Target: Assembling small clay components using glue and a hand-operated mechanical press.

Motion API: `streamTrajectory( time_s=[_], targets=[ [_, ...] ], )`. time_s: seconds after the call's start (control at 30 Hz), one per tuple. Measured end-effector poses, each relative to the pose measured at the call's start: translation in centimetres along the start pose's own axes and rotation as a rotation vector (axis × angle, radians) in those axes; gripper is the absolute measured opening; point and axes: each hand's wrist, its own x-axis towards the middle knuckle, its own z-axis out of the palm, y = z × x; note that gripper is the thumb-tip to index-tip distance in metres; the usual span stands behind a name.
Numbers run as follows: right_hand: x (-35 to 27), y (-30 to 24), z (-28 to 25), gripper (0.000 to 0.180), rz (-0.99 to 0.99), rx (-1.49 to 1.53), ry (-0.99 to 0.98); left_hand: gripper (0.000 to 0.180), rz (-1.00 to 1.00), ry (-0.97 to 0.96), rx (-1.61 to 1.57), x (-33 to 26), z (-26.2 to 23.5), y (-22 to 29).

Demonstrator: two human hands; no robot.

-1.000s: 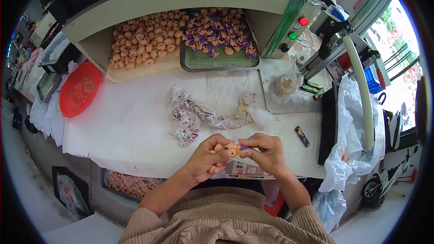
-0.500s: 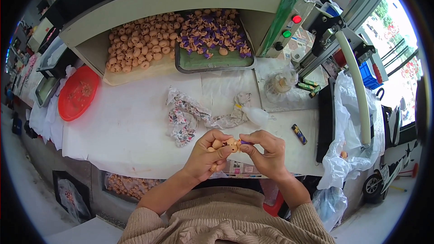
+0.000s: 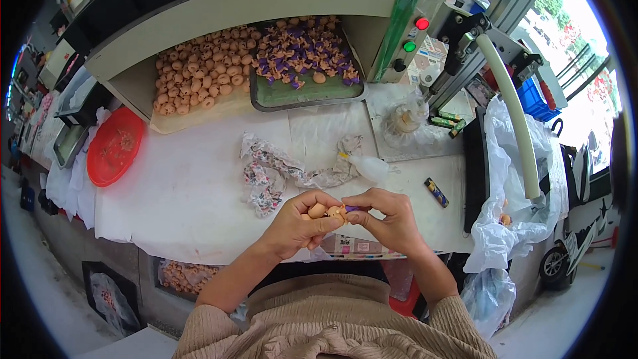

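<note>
Near the front edge of the table my hands meet. My left hand (image 3: 296, 226) is closed around several small flesh-coloured doll heads (image 3: 317, 211), one of them pinched at the fingertips. My right hand (image 3: 391, 221) grips a small purple doll body (image 3: 350, 208) between thumb and fingers, pressed against that pinched head. Fingers partly hide where the two meet. Beyond, a dark-rimmed green tray (image 3: 299, 98) holds many purple-clad doll bodies (image 3: 302, 50). A heap of loose doll heads (image 3: 199, 76) lies to its left.
A crumpled floral cloth (image 3: 266, 179) and a whitish squeeze bulb (image 3: 369, 167) lie ahead of my hands. A dark printed tube (image 3: 436, 193) is to the right, before a lever press (image 3: 508, 86) and a plastic-lined bin (image 3: 495, 226). A red basin (image 3: 116, 143) sits left.
My right hand has moved slightly left, bringing the purple body closer against the doll head. The whole view has shifted a little. Both hands keep their grip.
</note>
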Motion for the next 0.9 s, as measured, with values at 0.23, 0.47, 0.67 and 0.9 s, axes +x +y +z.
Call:
streamTrajectory(
  time_s=[0.23, 0.47, 0.67, 0.9],
  targets=[
    [3.5, -2.3, -9.5, 0.016, -0.417, -0.481, 0.883, 0.021, -0.084, -0.107, -0.469, 0.0, -0.2, -1.3],
    [10.6, -7.9, -18.7, 0.024, -0.798, -0.569, 1.154, 0.023, -0.107, -0.026, -0.496, 0.5, 1.7, -1.3],
    [14.4, -8.6, -23.9, 0.032, -0.569, -0.537, 1.026, 0.025, -0.107, -0.074, -0.525, 1.0, 4.1, -1.6],
    [3.8, -1.5, -19.1, 0.025, 0.137, -0.682, 0.912, 0.023, -0.001, -0.003, -0.412, 0.7, 2.0, 0.3]
  ],
)
